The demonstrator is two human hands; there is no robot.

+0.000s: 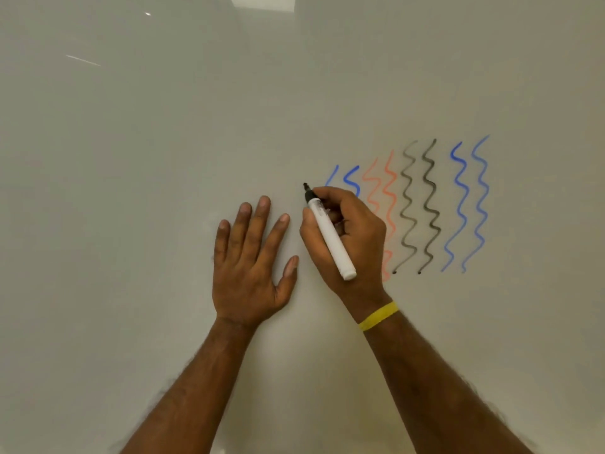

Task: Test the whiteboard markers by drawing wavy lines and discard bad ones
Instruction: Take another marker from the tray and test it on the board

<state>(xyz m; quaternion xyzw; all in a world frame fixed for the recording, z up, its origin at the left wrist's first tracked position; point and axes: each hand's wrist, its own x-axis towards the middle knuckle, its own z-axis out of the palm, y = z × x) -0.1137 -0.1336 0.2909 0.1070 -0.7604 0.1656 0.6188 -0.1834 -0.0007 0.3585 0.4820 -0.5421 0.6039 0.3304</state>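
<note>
Marker (330, 239), tip perhaps on whiteboard (163, 158) | right hand (357, 237) fingers (327, 195) grip it | left hand (245, 267) flat

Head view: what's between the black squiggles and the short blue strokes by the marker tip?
Two orange wavy lines, partly hidden behind the right hand holding the marker. Shows in the head view.

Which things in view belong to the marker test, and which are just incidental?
Part of the job:
- marker, gripped by the right hand
- whiteboard
- wavy test lines
- left hand, flat on the board

Incidental:
- yellow wristband
- light reflection
</note>
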